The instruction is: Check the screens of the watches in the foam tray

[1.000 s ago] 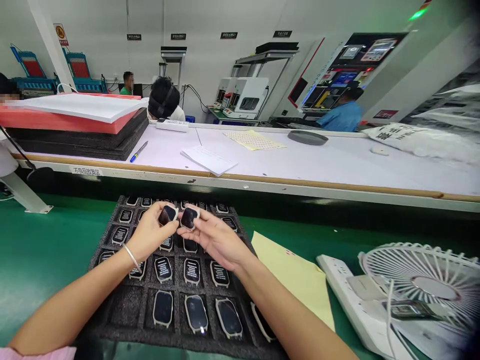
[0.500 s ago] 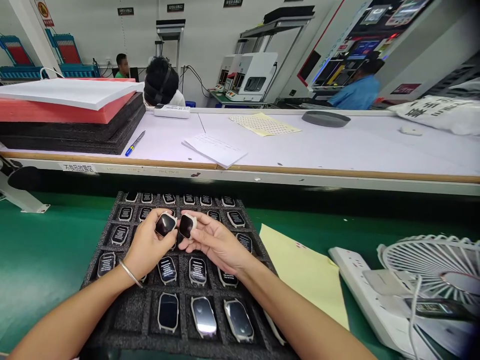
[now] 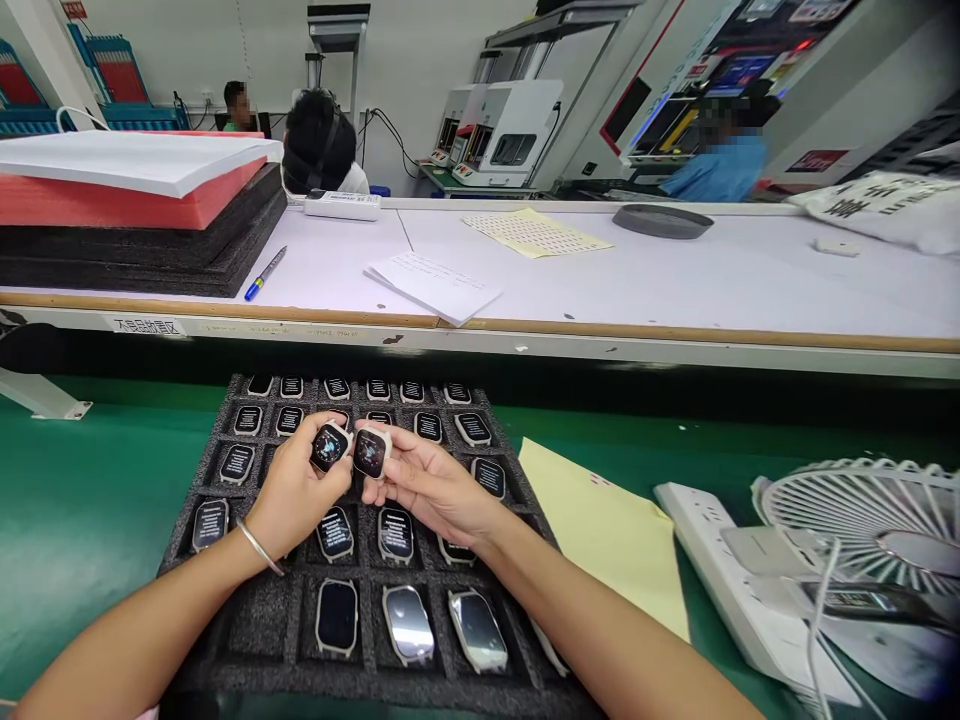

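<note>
My left hand [image 3: 294, 492] pinches a small watch body [image 3: 329, 446] with a dark screen and pale rim. My right hand [image 3: 429, 484] grips a second watch body [image 3: 370, 453] of the same kind, held side by side with the first and almost touching it. Both hands hover over a black foam tray [image 3: 247, 620] on the green belt. Several more watch bodies lie in its pockets, such as one [image 3: 406, 624] in the near row. A thin bangle [image 3: 259, 545] circles my left wrist.
A yellow sheet [image 3: 600, 525] lies right of the tray. A white power strip [image 3: 731, 580] and a white fan [image 3: 862, 520] sit at the right. Behind, a white bench [image 3: 675, 290] carries stacked foam sheets [image 3: 135, 215], a pen [image 3: 264, 273], papers [image 3: 431, 285] and a grey dish [image 3: 661, 221]. People work beyond it.
Both hands have sunk slightly toward the tray, still holding the two watch bodies together. Their screens now face me more. The view has tilted down a little.
</note>
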Tool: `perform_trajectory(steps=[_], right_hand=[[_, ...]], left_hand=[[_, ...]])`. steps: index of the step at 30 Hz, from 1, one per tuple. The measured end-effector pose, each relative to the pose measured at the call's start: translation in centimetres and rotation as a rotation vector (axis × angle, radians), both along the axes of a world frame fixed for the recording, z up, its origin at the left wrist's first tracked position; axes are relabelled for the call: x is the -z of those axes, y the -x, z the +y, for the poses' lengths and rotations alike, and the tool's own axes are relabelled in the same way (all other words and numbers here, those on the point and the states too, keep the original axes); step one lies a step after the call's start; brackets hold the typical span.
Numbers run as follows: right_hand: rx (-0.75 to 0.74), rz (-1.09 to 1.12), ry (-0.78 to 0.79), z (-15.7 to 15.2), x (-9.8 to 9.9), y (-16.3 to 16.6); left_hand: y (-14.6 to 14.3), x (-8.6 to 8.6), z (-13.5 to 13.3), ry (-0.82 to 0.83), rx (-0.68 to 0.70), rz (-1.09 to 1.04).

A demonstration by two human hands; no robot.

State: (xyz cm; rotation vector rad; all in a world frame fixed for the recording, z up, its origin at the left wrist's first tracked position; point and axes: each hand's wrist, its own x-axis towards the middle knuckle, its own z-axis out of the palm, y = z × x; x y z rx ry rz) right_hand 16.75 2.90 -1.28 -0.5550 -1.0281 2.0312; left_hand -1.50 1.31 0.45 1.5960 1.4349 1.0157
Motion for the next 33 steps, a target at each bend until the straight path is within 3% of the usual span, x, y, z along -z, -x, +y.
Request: perform_trajectory(steps=[33], right_hand=[[-0.018,0.043,-0.048,0.01,0.62,0.01]], left_hand=[[-0.13,0.64,0.0,0.015,0.039,-0.067]])
